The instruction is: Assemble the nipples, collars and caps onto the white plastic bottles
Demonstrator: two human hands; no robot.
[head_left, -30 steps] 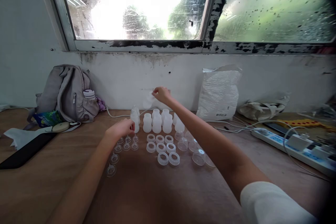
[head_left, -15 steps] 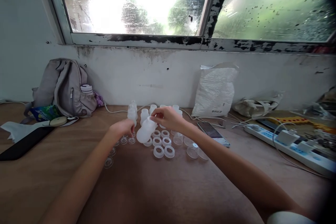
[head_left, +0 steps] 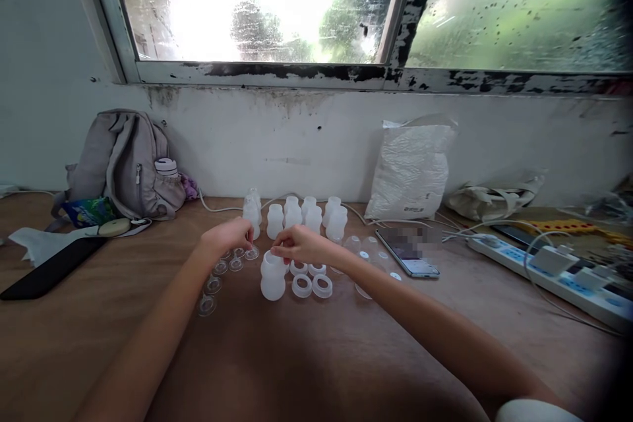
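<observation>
My right hand (head_left: 297,244) pinches the rim of a frosted white baby bottle (head_left: 273,280), which is upright, its base at the tabletop in front of the rings. Fingers closed, my left hand (head_left: 228,237) is over the clear bottle nipples, its fingertips at the tip of one nipple (head_left: 252,253). More nipples (head_left: 207,304) lie to its left and below. White collar rings (head_left: 322,286) sit right of the held bottle, some hidden by my right hand. Behind stand several frosted bottles (head_left: 336,223). Clear caps (head_left: 363,290) are partly covered by my right forearm.
Left of the bottles is a clear stacked item (head_left: 252,204). A phone (head_left: 408,254), power strip (head_left: 539,270) and cables lie right. A white plastic package (head_left: 410,171) leans on the wall. A grey backpack (head_left: 123,165) and black flat object (head_left: 52,270) are left.
My right hand has brought a bottle from near the wall toward me, tilted midway and now upright at the tabletop. My left hand stays by the nipples. The phone has come into view.
</observation>
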